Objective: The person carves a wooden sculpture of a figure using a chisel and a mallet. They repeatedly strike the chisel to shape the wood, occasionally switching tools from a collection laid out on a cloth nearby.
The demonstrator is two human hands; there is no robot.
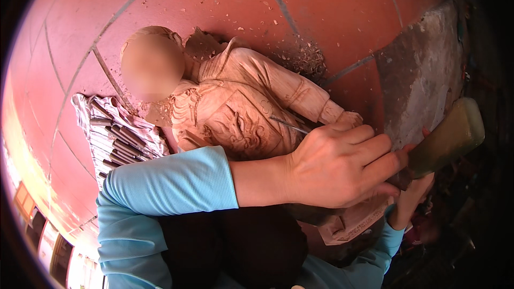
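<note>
A carved wooden figure (214, 83) lies on its back, its head toward the left. Relief carving with curling lines covers its chest. My left hand (342, 166) is closed around a chisel (289, 123), and the thin metal shaft slants to the chest with its tip at the carved surface. Most of the chisel's handle is hidden in my fist. Right beside that fist is a greenish block-shaped mallet (452, 134), tilted up to the right. My right hand (417, 190), largely hidden behind it, grips the mallet.
A striped cloth (85, 109) at the left holds several dark-handled carving tools (126, 139). Wood shavings (310, 61) lie in a heap on the red tiled floor (214, 0) behind the figure. A grey slab (423, 75) lies at the right.
</note>
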